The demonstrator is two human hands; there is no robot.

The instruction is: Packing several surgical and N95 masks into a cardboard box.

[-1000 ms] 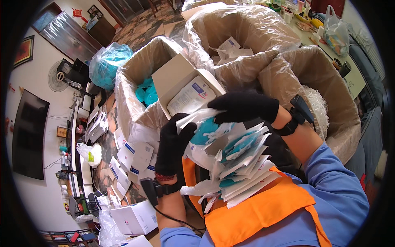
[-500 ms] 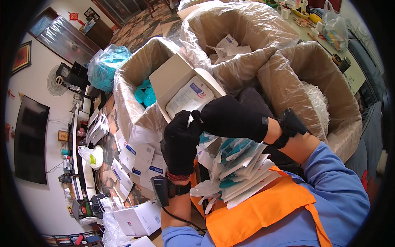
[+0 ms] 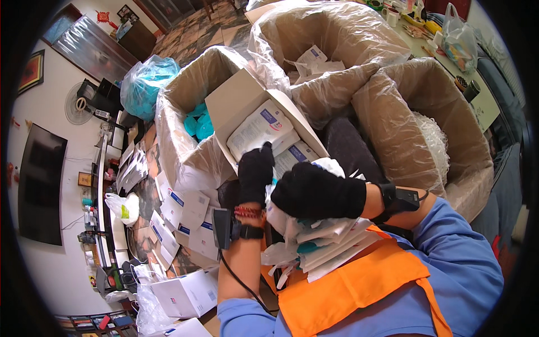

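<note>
My left hand (image 3: pixel 256 174), in a black glove, is closed at the near edge of an open white box (image 3: pixel 236 101). Its fingers are curled, and whatever they hold is hidden. White printed packets (image 3: pixel 263 129) lie inside that box. My right hand (image 3: pixel 317 192), also gloved in black, is a fist over the pile on my lap; what is in it cannot be seen. Flat white packets (image 3: pixel 342 242) with bits of teal make up this pile, resting on an orange apron (image 3: pixel 353 281). White material shows just behind the right hand.
Large plastic-lined cartons stand ahead: one with teal items (image 3: pixel 197 122), one with white packets (image 3: pixel 317 62), one with white stringy material (image 3: pixel 432 140). White flattened boxes (image 3: pixel 185 210) lie at the left, near an upright white box (image 3: pixel 185 295). A cluttered table (image 3: pixel 485 106) is far right.
My hands, together at the box's near edge before, have come apart. The right hand has moved down and nearer over the pile. More packets inside the box are now visible.
</note>
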